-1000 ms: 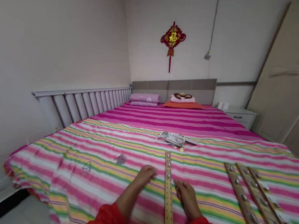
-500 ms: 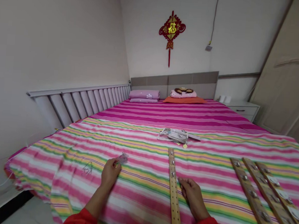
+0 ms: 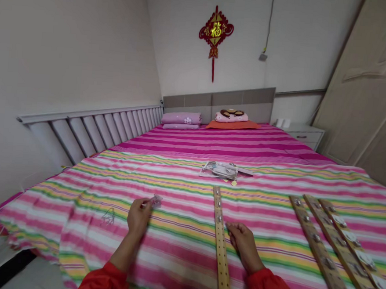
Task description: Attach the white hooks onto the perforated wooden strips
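Observation:
My left hand [image 3: 138, 216] is closed in a pinch on a small clear plastic bag [image 3: 156, 201], held over the striped cloth. A wooden strip [image 3: 220, 247] with rows of holes lies lengthwise in front of me; several small metal pieces [image 3: 220, 218] sit on its far part. Just right of the strip, my right hand [image 3: 243, 240] has its thumb and forefinger pressed together near the last metal piece. Whatever those fingertips hold is too small to make out.
Several wooden strips with metal pieces [image 3: 317, 238] lie at the right, one bearing white round parts. Beyond the near strip rests a clear plastic packet [image 3: 220, 169]. Thin wire-like loops [image 3: 108, 217] lie at left on the striped cloth [image 3: 174, 266]. A radiator [image 3: 91, 131] borders the bed.
The whole view has shifted slightly, so things appear a little further left and up. Both hands keep their pinches, the left on the bag, the right beside the strip.

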Demonstrator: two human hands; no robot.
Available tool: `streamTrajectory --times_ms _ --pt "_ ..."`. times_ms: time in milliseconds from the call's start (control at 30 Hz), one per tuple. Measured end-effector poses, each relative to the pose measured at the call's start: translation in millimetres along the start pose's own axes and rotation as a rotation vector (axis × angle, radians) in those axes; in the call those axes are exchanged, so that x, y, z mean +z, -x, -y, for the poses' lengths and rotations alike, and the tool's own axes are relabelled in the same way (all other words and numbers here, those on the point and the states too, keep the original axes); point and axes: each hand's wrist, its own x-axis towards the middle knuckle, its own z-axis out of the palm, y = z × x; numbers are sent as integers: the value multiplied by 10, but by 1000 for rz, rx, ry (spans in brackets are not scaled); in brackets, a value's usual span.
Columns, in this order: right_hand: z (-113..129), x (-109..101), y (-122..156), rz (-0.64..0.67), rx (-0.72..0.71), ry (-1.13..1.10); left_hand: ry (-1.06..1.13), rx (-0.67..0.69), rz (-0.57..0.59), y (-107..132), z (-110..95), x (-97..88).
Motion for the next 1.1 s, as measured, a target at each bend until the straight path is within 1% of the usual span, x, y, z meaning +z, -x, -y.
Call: streamTrajectory --times_ms 67,133,233,300,367,467,533,567,633,733,767,800,867,967,1100 --pt "10 1 3 8 -5 5 259 -169 -42 21 -69 -27" --pt "22 1 11 15 -14 11 526 -360 -40 70 -168 -53" --pt "47 1 38 20 -30 20 892 -628 72 207 -355 -88" --pt "62 4 58 20 -45 20 1075 -794 165 345 -492 -105" --pt "75 11 71 24 -51 6 1192 -956 248 523 -634 -110" --pt "103 13 81 29 -37 -22 1259 -1143 367 855 -840 -74" --pt "139 2 101 35 -31 -31 1263 -1185 412 1089 -955 -20" --pt "165 -7 121 35 -33 -31 1258 -1181 425 1197 -1002 12" --pt "236 -31 193 38 -39 -24 1238 -1131 443 1372 -1073 68" --pt "385 -58 382 78 -48 -8 1233 -1026 459 1502 -1141 97" --pt "442 -59 463 98 -54 -4 1257 -1016 470 1515 -1160 89" --pt "500 -55 549 113 -64 -1 1297 -1026 489 1522 -1179 76" --pt "611 -30 725 137 -95 9 1413 -1096 544 1542 -1217 52" --pt "723 46 967 180 -138 37 1575 -1206 626 1660 -1274 71" --pt "741 167 1193 226 -171 15 1638 -1214 728 1939 -1359 192"
